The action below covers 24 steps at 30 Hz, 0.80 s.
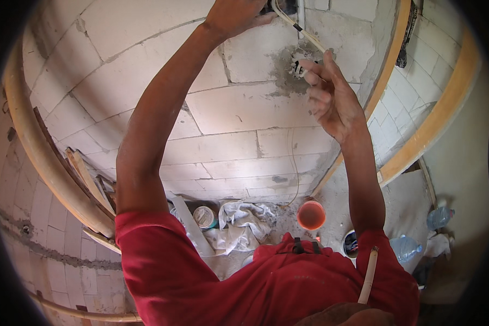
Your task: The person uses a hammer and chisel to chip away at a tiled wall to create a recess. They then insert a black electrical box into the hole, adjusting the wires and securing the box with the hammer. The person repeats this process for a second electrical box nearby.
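Observation:
At the top edge my left hand (236,15) lies against the block wall beside a dark opening (293,7), thumb stretched toward it. Its other fingers are mostly cut off by the picture's edge. White cables (311,39) come out of that opening, bound with a band of black tape (297,26). They slant down to the fingertips of my right hand (331,98), which is closed on them with its fingers curled. Just left of these fingers, a round wall box (299,68) sits in a patch of grey mortar (285,84), partly hidden by the hand.
Curved-looking wooden boards (388,54) stand at the right, and a pale pole (30,127) at the left. On the floor are a white cloth (244,220), a lidded tub (205,217), an orange bucket (311,215), a white bucket (350,244) and clear plastic bottles (405,248).

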Each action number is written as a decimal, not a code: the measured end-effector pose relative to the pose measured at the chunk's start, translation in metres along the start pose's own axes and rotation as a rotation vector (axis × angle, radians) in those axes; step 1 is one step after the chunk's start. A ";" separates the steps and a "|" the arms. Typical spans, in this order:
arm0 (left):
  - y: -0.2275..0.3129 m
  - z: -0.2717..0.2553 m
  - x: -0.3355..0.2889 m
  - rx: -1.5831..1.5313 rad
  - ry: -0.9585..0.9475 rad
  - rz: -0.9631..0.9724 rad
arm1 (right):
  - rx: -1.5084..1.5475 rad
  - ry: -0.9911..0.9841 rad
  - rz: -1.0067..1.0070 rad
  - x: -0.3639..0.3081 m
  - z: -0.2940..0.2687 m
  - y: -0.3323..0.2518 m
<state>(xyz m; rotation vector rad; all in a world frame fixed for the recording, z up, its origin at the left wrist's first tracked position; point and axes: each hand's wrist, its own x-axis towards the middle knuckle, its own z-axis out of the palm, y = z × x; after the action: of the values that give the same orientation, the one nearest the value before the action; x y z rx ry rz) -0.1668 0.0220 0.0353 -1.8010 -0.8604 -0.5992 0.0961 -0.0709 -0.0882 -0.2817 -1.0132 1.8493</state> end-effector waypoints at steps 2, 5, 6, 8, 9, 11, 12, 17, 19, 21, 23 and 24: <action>-0.004 0.006 -0.002 -0.014 -0.015 -0.004 | 0.278 0.140 -0.080 0.033 0.010 0.001; 0.005 0.001 0.006 -0.018 -0.012 -0.017 | 0.372 0.322 -0.362 0.075 0.004 -0.013; 0.004 0.001 0.005 -0.018 -0.004 -0.015 | 0.355 0.372 -0.463 0.085 0.008 -0.014; 0.003 0.002 0.003 -0.021 0.014 -0.010 | 0.094 0.446 -0.625 0.096 0.015 -0.020; 0.002 0.003 0.002 -0.022 0.024 -0.002 | -0.041 0.482 -0.705 0.101 0.020 -0.025; 0.000 0.005 0.000 -0.024 0.047 0.013 | -0.499 0.400 -0.770 0.108 0.012 -0.045; -0.002 0.006 0.000 -0.003 0.048 0.024 | -0.744 0.361 -0.820 0.109 0.010 -0.055; -0.002 0.013 0.004 0.054 0.088 0.074 | -1.988 0.246 -1.391 0.112 0.030 -0.096; -0.005 0.015 -0.001 0.066 0.120 0.079 | -1.974 0.185 -1.223 0.105 0.050 -0.089; -0.005 0.017 -0.003 0.068 0.136 0.079 | -1.996 0.129 -1.090 0.101 0.059 -0.090; -0.007 0.020 -0.003 0.067 0.123 0.072 | -2.041 0.064 -0.990 0.103 0.061 -0.094; -0.006 0.019 -0.002 0.066 0.112 0.072 | -2.037 0.055 -0.979 0.101 0.060 -0.093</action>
<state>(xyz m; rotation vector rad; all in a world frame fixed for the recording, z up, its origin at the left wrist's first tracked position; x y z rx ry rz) -0.1730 0.0408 0.0301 -1.7148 -0.7286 -0.6119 0.0699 -0.0015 0.0417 -0.7493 -2.0845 -0.5219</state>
